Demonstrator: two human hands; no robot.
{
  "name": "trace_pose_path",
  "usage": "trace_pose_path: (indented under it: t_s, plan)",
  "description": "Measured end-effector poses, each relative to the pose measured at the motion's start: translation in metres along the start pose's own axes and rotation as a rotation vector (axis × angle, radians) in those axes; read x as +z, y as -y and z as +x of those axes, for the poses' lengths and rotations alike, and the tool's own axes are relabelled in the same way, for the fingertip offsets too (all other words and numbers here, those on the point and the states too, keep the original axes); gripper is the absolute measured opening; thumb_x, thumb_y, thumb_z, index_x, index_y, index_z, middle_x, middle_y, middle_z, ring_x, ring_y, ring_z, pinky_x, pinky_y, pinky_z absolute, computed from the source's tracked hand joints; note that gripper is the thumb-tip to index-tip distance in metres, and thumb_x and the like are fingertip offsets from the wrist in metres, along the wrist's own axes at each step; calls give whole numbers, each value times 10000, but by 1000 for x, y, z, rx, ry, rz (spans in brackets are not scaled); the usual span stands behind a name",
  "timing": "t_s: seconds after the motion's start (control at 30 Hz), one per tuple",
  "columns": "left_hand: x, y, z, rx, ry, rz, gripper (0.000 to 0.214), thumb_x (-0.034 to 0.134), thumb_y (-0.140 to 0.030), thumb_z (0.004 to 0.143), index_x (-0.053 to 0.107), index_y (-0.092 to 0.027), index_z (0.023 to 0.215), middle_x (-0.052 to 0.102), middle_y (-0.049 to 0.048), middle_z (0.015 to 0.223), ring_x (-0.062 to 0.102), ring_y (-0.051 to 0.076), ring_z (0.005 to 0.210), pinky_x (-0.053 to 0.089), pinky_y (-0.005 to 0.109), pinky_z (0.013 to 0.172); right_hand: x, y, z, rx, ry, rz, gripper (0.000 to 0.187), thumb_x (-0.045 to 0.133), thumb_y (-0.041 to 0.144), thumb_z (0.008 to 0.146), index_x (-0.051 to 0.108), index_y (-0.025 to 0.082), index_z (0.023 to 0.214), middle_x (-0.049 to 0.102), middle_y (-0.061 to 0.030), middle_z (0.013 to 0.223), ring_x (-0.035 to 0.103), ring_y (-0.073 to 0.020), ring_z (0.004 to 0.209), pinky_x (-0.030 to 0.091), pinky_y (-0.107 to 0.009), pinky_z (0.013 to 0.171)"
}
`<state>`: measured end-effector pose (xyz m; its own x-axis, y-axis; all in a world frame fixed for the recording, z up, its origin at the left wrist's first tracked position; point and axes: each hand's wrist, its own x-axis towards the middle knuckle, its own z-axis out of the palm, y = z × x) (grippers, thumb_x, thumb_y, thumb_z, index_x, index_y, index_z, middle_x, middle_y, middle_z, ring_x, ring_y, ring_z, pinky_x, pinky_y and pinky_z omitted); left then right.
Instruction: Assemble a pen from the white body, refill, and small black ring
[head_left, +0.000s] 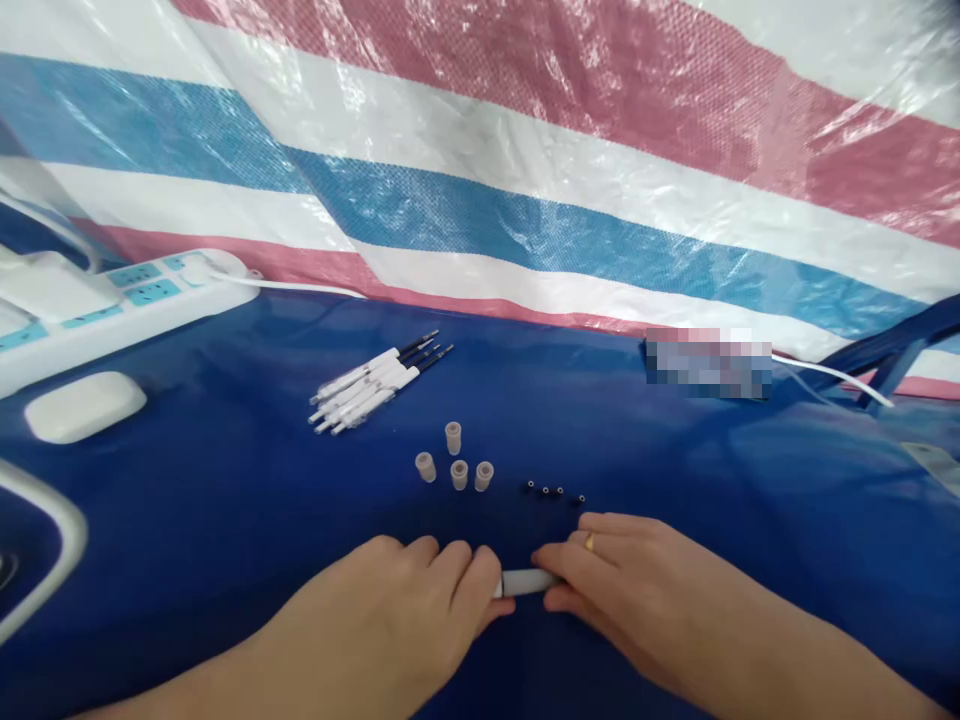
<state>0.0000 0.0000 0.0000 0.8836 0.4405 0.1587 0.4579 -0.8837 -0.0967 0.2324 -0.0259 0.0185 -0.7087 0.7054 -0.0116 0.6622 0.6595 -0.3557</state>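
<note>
The left hand (375, 625) and right hand (630, 595) are holding a white tube (523, 583) at 6 o'clock, fingers (480, 590) pinching its 2 ends to steady it. 4 beige sleeves (459, 475) and 4 black rings (545, 491) are sitting sorted by kind at 12 o'clock on the blue tabletop (225, 530).

Pink, white and blue stripes cross the tarp (480, 200); the sheet (225, 520) is deep blue, the tube (525, 582) white.
</note>
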Motion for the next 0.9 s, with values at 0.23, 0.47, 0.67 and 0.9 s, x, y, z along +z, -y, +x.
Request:
trace_pose_path:
  t_s: [0.23, 0.47, 0.67, 0.9]
  plan:
    - [7, 5, -3, 10, 118, -23, 158, 445, -256, 947, 454, -215, 794, 525, -30, 560, 521, 198, 399, 256, 310, 364, 18, 2, 2, -12, 45, -118, 219, 368, 216, 1030, 560, 200, 926, 636, 11, 842, 584, -189, 695, 465, -377, 765]
    - [8, 4, -1, 7, 144, -53, 175, 388, -245, 964, 443, -215, 800, 551, -17, 575, 543, 208, 416, 233, 301, 374, 24, 2, -2, -15, -39, -129, 341, 273, 229, 1051, 545, 197, 847, 604, 3, 785, 529, -176, 644, 407, -344, 673]
    - [1, 6, -1, -17, 210, -123, 145, 421, -218, 954, 438, -208, 811, 583, -26, 564, 564, 205, 409, 228, 298, 383, 30, 5, -4, -58, -135, -186, 330, 299, 197, 1046, 534, 184, 815, 569, -6, 755, 419, -171, 571, 308, -345, 547]
    - [6, 11, 1, -10, 157, -112, 220, 328, -235, 1002, 429, -216, 808, 567, -34, 583, 559, 199, 420, 207, 319, 390, 29, 3, -1, 13, -210, -89, 262, 362, 240, 1038, 558, 170, 880, 581, -5, 764, 473, -169, 611, 354, -332, 571]
